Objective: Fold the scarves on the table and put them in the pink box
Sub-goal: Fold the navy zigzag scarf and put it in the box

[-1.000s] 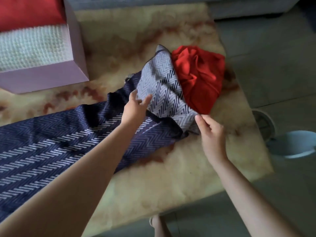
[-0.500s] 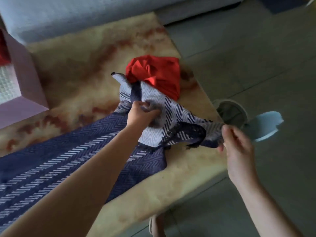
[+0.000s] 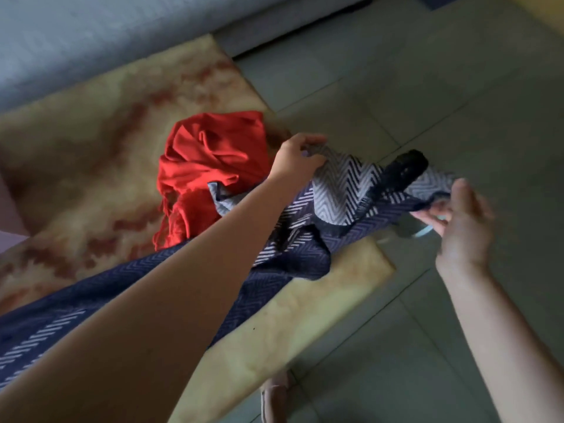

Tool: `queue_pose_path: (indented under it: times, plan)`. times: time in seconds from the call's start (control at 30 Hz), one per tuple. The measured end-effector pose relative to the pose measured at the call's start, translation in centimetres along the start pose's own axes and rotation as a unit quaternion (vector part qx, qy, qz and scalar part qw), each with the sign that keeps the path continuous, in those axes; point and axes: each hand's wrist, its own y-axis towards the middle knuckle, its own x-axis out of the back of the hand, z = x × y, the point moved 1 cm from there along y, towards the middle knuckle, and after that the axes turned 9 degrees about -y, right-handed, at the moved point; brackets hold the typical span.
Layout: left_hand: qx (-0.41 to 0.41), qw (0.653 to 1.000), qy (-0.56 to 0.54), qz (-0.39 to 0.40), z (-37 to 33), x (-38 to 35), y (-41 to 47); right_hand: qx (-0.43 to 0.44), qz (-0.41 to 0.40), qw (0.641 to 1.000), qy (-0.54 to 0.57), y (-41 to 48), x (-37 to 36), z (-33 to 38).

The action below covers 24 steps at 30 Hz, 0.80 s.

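Note:
A navy and grey herringbone scarf (image 3: 341, 193) stretches from the table's lower left up past its right edge. My left hand (image 3: 297, 160) grips the scarf's grey end near the far corner. My right hand (image 3: 460, 215), blurred by motion, pinches the other corner out over the floor, so the end hangs lifted between both hands. A crumpled red scarf (image 3: 207, 166) lies on the table just left of my left hand. Only a sliver of the pink box (image 3: 7, 209) shows at the left edge.
The table (image 3: 305, 315) has a yellow marbled top with red patches; its right edge and near corner lie under the lifted scarf. A grey sofa (image 3: 91, 35) runs along the back. Tiled floor (image 3: 427, 87) fills the right, with a foot (image 3: 274, 398) below.
Both hands have lifted the scarf's grey end and carried it rightward, beyond the table edge. The view has swung right, so the pink box has nearly left the frame.

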Motion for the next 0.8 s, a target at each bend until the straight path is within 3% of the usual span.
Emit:
queue_pose_path:
  times: [0.1, 0.17, 0.23, 0.33, 0.43, 0.47, 0.53, 0.6, 0.7, 0.8]
  plan:
    - [0.024, 0.997, 0.077, 0.015, 2.1, -0.3, 0.3, -0.041, 0.104, 0.984, -0.137, 0.4, -2.3, -3.8]
    - [0.038, 0.99, 0.134, 0.01, 3.7, 0.7, -0.4, -0.07, 0.21, 0.948, -0.23, -0.2, -3.9, -7.2]
    - [0.056, 0.983, 0.174, -0.002, 5.5, 2.5, -1.3, -0.102, 0.263, 0.918, -0.278, -1.1, -4.7, -9.8]
    - [0.043, 0.973, 0.225, 0.01, 7.7, 5.5, -3.4, -0.076, 0.246, 0.922, -0.291, -3.6, -4.9, -11.1]
    - [-0.016, 0.939, 0.342, -0.025, 8.7, 7.9, -5.3, 0.005, 0.213, 0.917, -0.338, -6.4, -4.6, -11.6]
    - [0.008, 0.933, 0.359, -0.03, 8.6, 8.4, -6.1, 0.01, 0.186, 0.924, -0.334, -7.2, -4.4, -12.0]
    - [0.101, 0.922, 0.373, 0.0, 9.0, 8.9, -7.2, -0.036, 0.133, 0.938, -0.317, -8.5, -4.1, -12.9]
    - [0.153, 0.91, 0.384, 0.026, 10.1, 9.1, -7.8, -0.106, 0.095, 0.931, -0.335, -9.6, -4.3, -14.1]
    - [0.158, 0.919, 0.361, 0.011, 10.7, 9.0, -8.0, -0.173, 0.05, 0.935, -0.307, -10.5, -5.5, -15.2]
    - [0.133, 0.926, 0.353, 0.01, 10.7, 8.6, -7.8, -0.17, 0.05, 0.915, -0.363, -10.8, -7.4, -15.2]
